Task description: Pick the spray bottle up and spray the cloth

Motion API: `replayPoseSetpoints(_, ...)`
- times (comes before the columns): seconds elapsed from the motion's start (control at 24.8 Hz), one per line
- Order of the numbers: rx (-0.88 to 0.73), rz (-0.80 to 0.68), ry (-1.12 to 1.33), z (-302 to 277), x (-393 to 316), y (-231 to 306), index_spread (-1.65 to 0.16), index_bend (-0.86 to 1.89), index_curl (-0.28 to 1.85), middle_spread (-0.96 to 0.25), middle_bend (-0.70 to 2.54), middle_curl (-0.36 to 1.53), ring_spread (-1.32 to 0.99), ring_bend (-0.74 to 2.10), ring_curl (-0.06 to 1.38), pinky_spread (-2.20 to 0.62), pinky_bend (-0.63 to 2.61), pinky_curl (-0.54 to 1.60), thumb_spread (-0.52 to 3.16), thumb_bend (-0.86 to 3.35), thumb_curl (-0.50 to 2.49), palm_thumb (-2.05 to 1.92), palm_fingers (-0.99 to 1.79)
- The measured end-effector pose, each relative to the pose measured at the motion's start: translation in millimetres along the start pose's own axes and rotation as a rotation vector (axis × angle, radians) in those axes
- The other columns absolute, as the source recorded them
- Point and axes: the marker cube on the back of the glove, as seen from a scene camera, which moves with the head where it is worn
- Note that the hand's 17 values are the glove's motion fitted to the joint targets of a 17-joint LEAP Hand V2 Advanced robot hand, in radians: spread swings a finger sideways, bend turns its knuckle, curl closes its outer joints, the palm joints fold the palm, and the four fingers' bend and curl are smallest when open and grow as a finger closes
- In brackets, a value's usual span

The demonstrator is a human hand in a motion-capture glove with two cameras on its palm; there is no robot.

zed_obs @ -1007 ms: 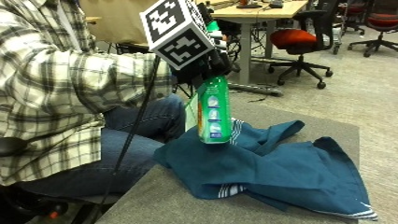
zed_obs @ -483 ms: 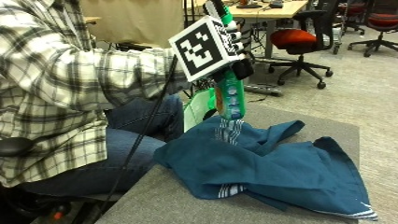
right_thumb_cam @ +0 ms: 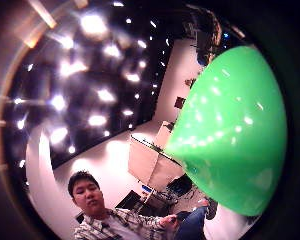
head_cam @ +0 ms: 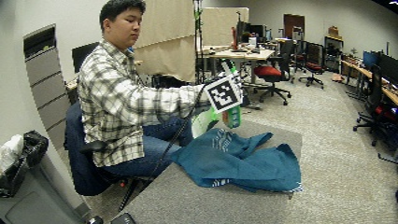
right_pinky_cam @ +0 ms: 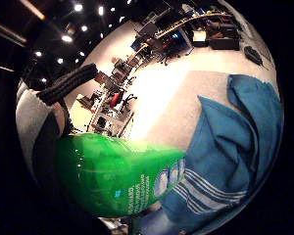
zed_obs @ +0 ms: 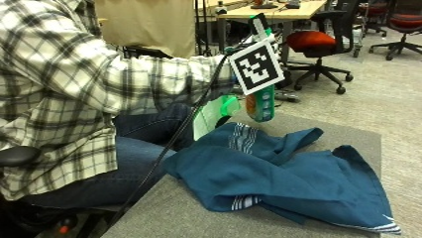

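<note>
A green spray bottle [zed_obs: 264,105] hangs upright in the air, just above the near edge of the crumpled blue cloth [zed_obs: 284,173]. My gloved right hand [zed_obs: 282,82] grips the bottle near its top; most of the hand is hidden in the outside view. In the little finger side palm view the bottle's body [right_pinky_cam: 122,181] lies close to the palm, with the cloth [right_pinky_cam: 235,147] spread on the grey table beyond it. Much of the thumb side palm view is filled by the bottle [right_thumb_cam: 235,135]. The wide outside view shows the bottle [head_cam: 233,116] over the cloth [head_cam: 242,158].
The cloth lies on a grey table [zed_obs: 198,213]. A pale green and white pack [zed_obs: 212,116] stands at the table's edge, behind the cloth and beside the person's leg. An office chair with a red seat [zed_obs: 316,39] and desks stand farther back.
The hand has carried the bottle up and to the right, away from the person's body and farther over the cloth. The cloth has not moved.
</note>
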Motion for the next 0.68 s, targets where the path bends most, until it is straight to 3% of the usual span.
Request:
replayPoseSetpoints(0.32, -0.042, 0.018, -0.016, 33.8, 37.1, -9.8, -0.23, 0.38, 0.61, -0.12, 0.55, 0.50, -0.15, 0.53, 0.47, -0.15, 0.40, 0.41, 0.18, -0.03, 0.80, 1.04, 1.30)
replayPoseSetpoints(0.68, -0.018, 0.007, 0.090, 33.0, 70.7, -22.9, -0.23, 0.36, 0.61, -0.11, 0.54, 0.50, -0.15, 0.52, 0.47, -0.15, 0.41, 0.41, 0.20, -0.03, 0.80, 1.03, 1.29)
